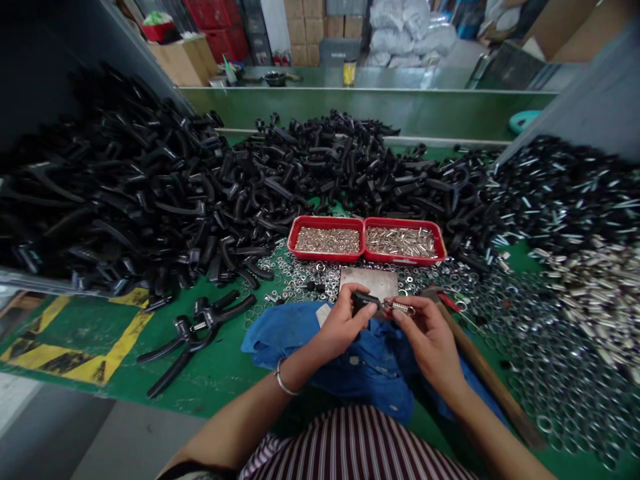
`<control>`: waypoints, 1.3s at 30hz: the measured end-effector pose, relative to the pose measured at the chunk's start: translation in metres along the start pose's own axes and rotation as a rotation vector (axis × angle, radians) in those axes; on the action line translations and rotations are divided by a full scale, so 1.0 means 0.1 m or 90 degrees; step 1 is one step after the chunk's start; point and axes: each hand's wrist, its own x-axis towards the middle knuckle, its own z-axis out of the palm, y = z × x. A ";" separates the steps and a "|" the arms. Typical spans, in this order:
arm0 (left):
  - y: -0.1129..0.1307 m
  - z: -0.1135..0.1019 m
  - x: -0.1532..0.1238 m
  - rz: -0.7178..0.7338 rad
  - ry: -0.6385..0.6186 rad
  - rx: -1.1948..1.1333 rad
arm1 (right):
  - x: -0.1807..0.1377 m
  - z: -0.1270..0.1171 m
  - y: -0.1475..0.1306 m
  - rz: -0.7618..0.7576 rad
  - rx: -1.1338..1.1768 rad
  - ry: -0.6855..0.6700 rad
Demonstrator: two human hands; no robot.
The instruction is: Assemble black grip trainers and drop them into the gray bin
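My left hand [349,313] is closed round a small black plastic part [364,303]. Pinched in my right hand [427,333] is a metal coil spring [401,307], its near end meeting the tip of the black part. Both hands are held over a blue cloth [290,333], just in front of a flat metal block [373,281]. A hammer with a wooden handle [483,373] lies on the right, beside my right forearm. How the spring and the black part join is too small to tell.
Two red trays [364,248] of small metal pins stand beyond the block. Heaps of black clamp-like parts [240,180] spread behind and left. Metal rings [545,373] and silver cylinders [600,293] lie right. Assembled black clamps [195,337] rest at left near yellow-black tape [117,347].
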 end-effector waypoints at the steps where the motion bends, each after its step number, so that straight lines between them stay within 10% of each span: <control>1: -0.02 0.03 0.00 0.002 0.006 -0.016 | -0.01 0.02 0.00 -0.002 0.020 0.004; 12: -0.07 0.18 -0.04 -0.055 -0.138 -0.254 | 0.05 -0.03 0.07 -0.003 -0.031 -0.062; 18: 0.14 0.09 -0.15 -0.197 -0.348 -0.081 | 0.25 -0.27 0.01 0.030 -0.025 -0.347; 26: 0.33 -0.21 0.04 -0.013 -0.057 -0.029 | 1.07 -0.48 0.34 -0.269 -0.759 -0.140; 31: 0.35 -0.27 0.17 0.006 0.032 0.001 | 1.08 -0.43 0.39 -0.246 -0.859 -0.100; 34: 0.24 -0.18 0.17 0.010 0.132 0.026 | 0.95 -0.42 0.33 -0.224 -0.734 -0.057; 39: 0.19 0.03 0.22 0.202 0.113 0.146 | 0.61 -0.12 0.15 0.061 -0.033 -0.162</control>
